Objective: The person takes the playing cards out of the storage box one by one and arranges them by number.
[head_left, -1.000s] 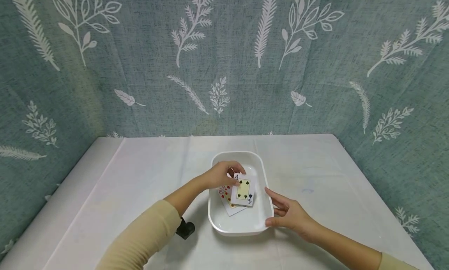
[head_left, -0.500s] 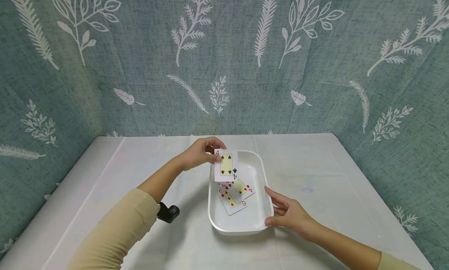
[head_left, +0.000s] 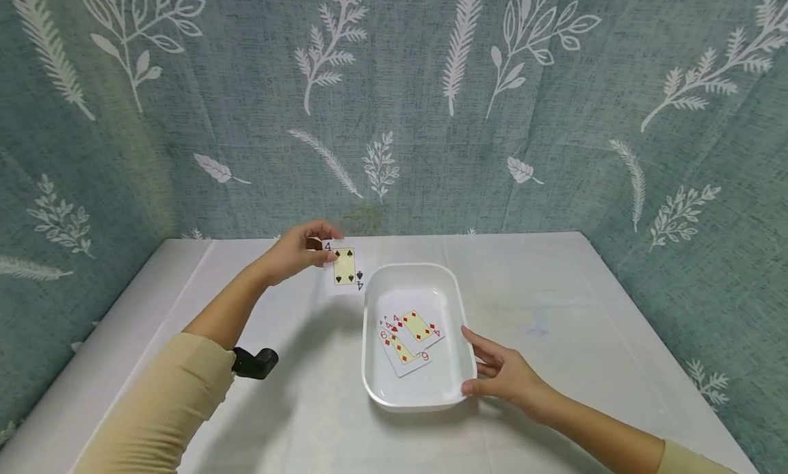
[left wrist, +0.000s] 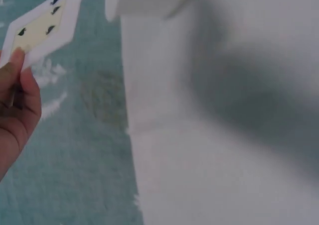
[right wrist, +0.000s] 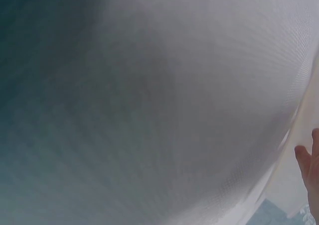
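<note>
My left hand [head_left: 301,252] pinches a four of spades playing card [head_left: 343,269] between thumb and fingers. The card is face up, off the left of the white tray [head_left: 369,364], and shows its spade pips in the left wrist view too. Fanned over one another on the tray's floor lie several playing cards; a six of diamonds [head_left: 403,364] is lowest and a four of diamonds [head_left: 421,327] overlaps it. My right hand [head_left: 507,375] rests against the tray's right side, thumb and forefinger spread along the rim. Its fingertips [right wrist: 302,155] show at the edge of the right wrist view.
A white cloth covers the table [head_left: 554,289]. Green leaf-patterned fabric [head_left: 418,187] hangs behind it and at both sides. The black wrist camera [head_left: 255,363] sticks out from my left sleeve.
My left hand has lifted the four of spades out of the tray and carried it left and away from me, uncovering the cards beneath. The right hand and tray have stayed in place.
</note>
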Tool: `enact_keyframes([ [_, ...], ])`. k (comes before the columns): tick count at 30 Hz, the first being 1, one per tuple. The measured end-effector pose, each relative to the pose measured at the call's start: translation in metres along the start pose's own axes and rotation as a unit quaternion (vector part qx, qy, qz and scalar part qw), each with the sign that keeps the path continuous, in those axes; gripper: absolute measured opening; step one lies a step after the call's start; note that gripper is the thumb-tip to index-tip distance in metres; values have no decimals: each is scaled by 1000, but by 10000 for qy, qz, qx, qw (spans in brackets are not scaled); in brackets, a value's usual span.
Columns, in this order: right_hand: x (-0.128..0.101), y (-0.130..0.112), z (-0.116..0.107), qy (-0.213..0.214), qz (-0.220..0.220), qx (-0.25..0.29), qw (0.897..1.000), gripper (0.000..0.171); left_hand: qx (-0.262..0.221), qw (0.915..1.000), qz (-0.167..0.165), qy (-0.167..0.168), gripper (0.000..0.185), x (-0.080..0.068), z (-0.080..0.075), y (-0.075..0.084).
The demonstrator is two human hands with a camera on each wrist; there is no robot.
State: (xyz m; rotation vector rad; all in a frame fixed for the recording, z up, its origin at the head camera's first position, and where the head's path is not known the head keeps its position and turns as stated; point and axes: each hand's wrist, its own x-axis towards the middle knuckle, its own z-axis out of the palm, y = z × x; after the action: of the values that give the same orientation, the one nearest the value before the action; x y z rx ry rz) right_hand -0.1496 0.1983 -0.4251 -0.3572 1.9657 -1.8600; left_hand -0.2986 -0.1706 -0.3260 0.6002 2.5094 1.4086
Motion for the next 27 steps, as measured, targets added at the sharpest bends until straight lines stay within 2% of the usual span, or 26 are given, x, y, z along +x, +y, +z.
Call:
enact_keyframes([
  [7,1,1,-1,37,-1,-14,10000,97,559,9980,-279,131,35,-2,-8,-24],
  [10,2,2,-1,35,-20,-24,10000,97,737,9963,-378,222,34,-2,-8,-36],
  [15,2,2,0,41,-35,-92,9999,98,867,9952,-365,271,32,0,-4,-53],
  [23,1,2,0,24,-37,-63,10000,98,536,9964,-646,76,33,10,13,-62],
  [27,0,2,1,26,-39,-83,10000,96,697,9948,-732,104,32,16,23,-64],
])
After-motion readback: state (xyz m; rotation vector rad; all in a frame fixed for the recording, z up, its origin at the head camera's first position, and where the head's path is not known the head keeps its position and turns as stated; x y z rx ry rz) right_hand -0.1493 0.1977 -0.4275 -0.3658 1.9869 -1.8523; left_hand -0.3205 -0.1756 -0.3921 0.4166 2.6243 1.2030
